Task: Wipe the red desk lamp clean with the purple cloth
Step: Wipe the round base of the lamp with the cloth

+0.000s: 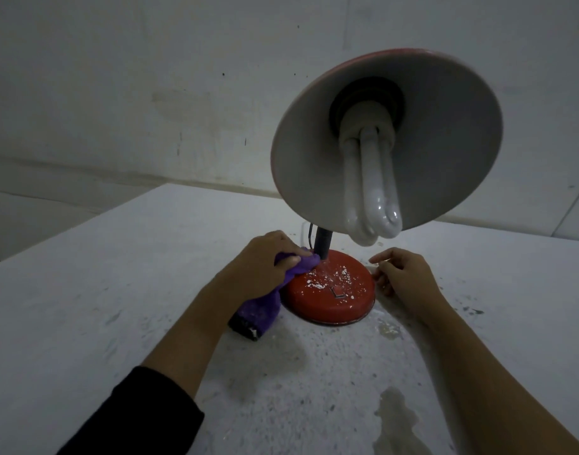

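The lamp's neck (322,242) is mostly hidden, seemingly behind its shade (445,142).

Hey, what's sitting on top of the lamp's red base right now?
White flakes and dust are scattered over the red base. The purple cloth, gripped by the left hand, covers its left edge beside the dark stem. Whatever lies under the cloth is hidden.

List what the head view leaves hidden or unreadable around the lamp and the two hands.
- Lamp stem: its upper part is hidden behind the shade.
- Shade's red outer side: faces away; only a thin rim shows.
- Red base: its far left part lies under the purple cloth gripped by the left hand.
- Mark on the base: too small to read.
- Right hand: whether its fingertips touch the base is unclear.
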